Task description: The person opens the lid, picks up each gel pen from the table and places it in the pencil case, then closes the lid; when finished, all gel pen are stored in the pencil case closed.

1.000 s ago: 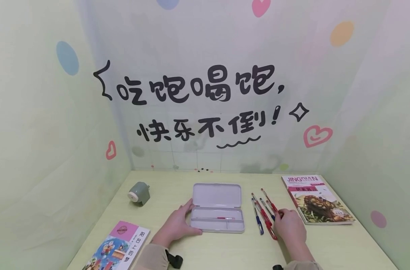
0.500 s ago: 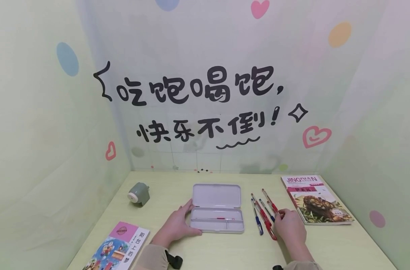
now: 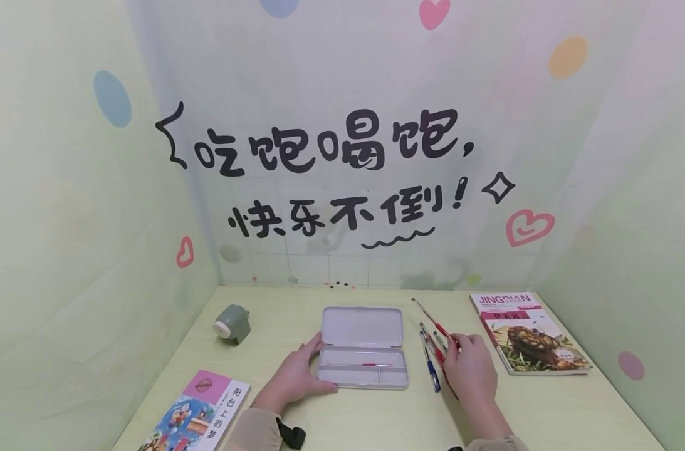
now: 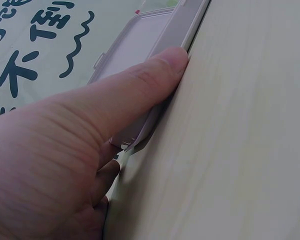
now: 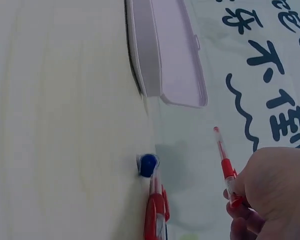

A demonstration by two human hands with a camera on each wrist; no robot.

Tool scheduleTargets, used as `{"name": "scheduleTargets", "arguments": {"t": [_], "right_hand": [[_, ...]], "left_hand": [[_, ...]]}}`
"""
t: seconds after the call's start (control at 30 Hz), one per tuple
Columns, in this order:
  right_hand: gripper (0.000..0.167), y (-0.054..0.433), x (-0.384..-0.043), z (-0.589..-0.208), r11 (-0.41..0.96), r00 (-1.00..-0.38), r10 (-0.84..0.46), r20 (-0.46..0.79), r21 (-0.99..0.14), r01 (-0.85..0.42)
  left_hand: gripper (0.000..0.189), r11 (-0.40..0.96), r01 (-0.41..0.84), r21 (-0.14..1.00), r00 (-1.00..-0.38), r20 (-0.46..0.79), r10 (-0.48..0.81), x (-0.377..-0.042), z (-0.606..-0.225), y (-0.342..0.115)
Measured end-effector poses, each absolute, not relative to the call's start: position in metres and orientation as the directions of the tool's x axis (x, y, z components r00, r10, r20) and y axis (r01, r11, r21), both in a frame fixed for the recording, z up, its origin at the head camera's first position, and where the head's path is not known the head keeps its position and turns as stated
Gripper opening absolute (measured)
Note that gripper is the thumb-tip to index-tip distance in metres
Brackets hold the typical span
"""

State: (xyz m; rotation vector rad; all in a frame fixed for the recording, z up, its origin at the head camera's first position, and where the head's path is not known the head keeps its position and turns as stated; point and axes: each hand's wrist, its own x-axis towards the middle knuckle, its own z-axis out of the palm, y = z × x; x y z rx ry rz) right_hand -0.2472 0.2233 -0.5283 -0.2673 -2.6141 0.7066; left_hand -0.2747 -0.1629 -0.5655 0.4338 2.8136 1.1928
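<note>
An open, pale lilac pencil case (image 3: pixel 361 327) lies on the table, lid tipped back, with a red pen (image 3: pixel 377 364) in its long compartment. My left hand (image 3: pixel 294 379) holds the case's left end, thumb (image 4: pixel 162 70) along the front edge and the other fingers round the side. To the right of the case, my right hand (image 3: pixel 473 373) pinches a clear-barrelled red gel pen (image 5: pixel 227 170), raised over the rest and pointing away to the upper left. Beneath that hand lie several red and blue pens, partly hidden, with a blue pen (image 3: pixel 430 363) on their left side.
A grey-green pencil sharpener (image 3: pixel 232 324) stands at the back left. One book (image 3: pixel 198 413) lies at the front left, another book (image 3: pixel 531 335) at the back right. Printed cloth walls (image 3: pixel 342 269) close in the table (image 3: pixel 286 313) behind and at both sides.
My right hand has lifted a red pen from the group and moved slightly left and away from me. The left hand and the pencil case have stayed put.
</note>
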Motion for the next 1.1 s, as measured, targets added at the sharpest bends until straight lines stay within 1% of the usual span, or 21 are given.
{"name": "scheduleTargets", "arguments": {"t": [0.23, 0.43, 0.57, 0.77, 0.93, 1.1], "right_hand": [[0.022, 0.191, -0.247, -0.525, 0.852, -0.849, 0.207, 0.487, -0.516, -0.088], [0.014, 0.165, -0.251, -0.529, 0.868, -0.846, 0.071, 0.528, -0.45, -0.208], [0.013, 0.149, -0.252, -0.533, 0.871, -0.865, 0.004, 0.502, -0.426, -0.244], [0.009, 0.131, -0.252, -0.537, 0.874, -0.882, -0.05, 0.469, -0.407, -0.265], [0.011, 0.123, -0.252, -0.54, 0.881, -0.901, -0.085, 0.425, -0.39, -0.267], [0.013, 0.119, -0.251, -0.54, 0.884, -0.93, -0.097, 0.354, -0.399, -0.244]], "left_hand": [[0.14, 0.663, 0.233, 0.712, -0.959, 0.054, 0.278, -0.273, -0.564, -0.161], [0.14, 0.662, 0.228, 0.714, -0.96, 0.052, 0.274, -0.272, -0.561, -0.16], [0.14, 0.661, 0.22, 0.717, -0.962, 0.047, 0.269, -0.272, -0.561, -0.16], [0.14, 0.656, 0.217, 0.723, -0.962, 0.046, 0.268, -0.272, -0.561, -0.16], [0.14, 0.656, 0.217, 0.723, -0.963, 0.048, 0.265, -0.272, -0.561, -0.16], [0.14, 0.655, 0.213, 0.725, -0.964, 0.045, 0.263, -0.271, -0.559, -0.16]]}}
